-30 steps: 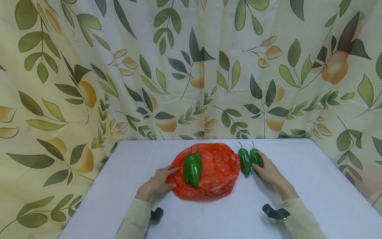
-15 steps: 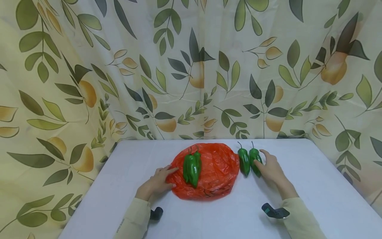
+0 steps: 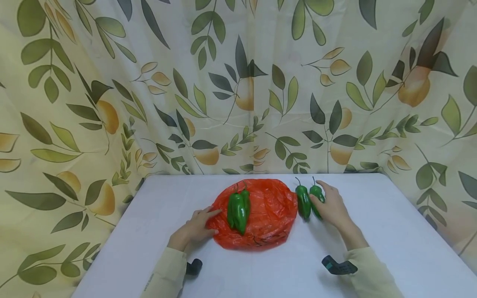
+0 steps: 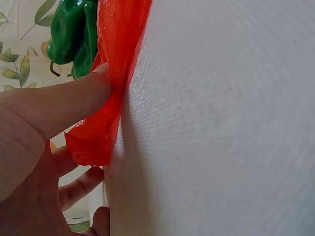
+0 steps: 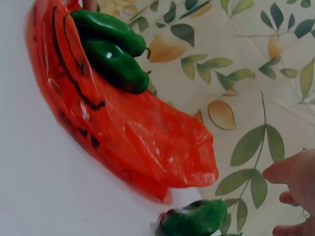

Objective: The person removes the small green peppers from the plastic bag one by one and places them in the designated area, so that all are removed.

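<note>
Thumb [image 3: 318,203] of the right hand [image 3: 334,205] now reaches farther across the rightmost pepper [image 3: 316,191].

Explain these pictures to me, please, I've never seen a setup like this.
There's no robot here: these are a person's bare hands. The wide picture comes from a camera worn on the head, looking forward and down; the two closer ones come from a camera on each wrist. On the white table lies a red plastic bag with at least two green peppers on it. To its right lie two more peppers. The left hand touches the bag's edge. The right hand is at the outer pepper, thumb and fingers parted; I see no grip on it. Behind hangs leaf-patterned cloth.
</note>
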Demonstrator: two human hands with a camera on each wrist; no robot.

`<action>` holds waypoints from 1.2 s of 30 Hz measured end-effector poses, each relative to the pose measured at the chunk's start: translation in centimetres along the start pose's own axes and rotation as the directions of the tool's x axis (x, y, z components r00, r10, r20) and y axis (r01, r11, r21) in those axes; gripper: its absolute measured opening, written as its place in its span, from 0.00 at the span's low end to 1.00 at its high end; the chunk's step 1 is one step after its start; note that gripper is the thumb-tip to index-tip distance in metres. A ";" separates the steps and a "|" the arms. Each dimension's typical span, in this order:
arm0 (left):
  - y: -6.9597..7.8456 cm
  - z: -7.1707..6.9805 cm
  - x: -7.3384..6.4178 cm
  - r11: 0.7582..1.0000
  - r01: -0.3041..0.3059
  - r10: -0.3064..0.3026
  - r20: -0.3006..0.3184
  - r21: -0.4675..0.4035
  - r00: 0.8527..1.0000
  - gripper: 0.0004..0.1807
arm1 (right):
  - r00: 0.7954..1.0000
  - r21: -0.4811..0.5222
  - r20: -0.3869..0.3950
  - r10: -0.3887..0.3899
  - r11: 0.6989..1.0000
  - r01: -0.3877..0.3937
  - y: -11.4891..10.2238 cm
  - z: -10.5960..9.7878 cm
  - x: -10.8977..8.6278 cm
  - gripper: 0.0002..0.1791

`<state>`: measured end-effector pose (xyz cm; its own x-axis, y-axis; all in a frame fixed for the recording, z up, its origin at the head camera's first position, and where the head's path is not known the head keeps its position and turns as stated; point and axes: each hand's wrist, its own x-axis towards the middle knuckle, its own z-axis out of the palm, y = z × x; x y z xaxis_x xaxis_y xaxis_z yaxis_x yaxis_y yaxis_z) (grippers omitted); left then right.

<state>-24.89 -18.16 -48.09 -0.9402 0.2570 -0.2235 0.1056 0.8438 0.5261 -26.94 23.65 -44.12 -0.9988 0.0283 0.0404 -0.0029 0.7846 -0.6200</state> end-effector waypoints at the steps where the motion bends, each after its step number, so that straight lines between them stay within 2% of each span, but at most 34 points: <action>1: 0.0 0.0 0.0 1.000 -0.001 0.001 -0.001 0.002 1.000 0.38 | 1.000 0.002 0.004 -0.003 1.000 0.003 -0.3 0.0 -0.1 0.37; 11: 0.0 0.0 0.0 1.000 0.000 0.000 -0.003 -0.001 1.000 0.38 | 0.999 0.024 -0.005 -0.054 0.998 0.054 -2.3 0.7 -1.1 0.37; 27: 0.1 -0.1 -0.1 1.000 0.005 -0.005 -0.005 -0.012 1.000 0.39 | 0.988 0.015 -0.041 -0.146 0.989 0.147 -2.9 2.2 -1.6 0.35; 36: 0.0 -0.2 -0.3 1.000 -0.009 0.009 -0.003 -0.017 1.000 0.38 | 0.987 0.008 -0.016 -0.160 0.987 0.160 -3.9 3.1 -2.0 0.36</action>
<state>-24.62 -18.31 -47.85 -0.9403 0.2629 -0.2162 0.1084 0.8334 0.5419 -25.04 18.67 -44.23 -0.9845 -0.0877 0.1518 -0.1633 0.7742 -0.6115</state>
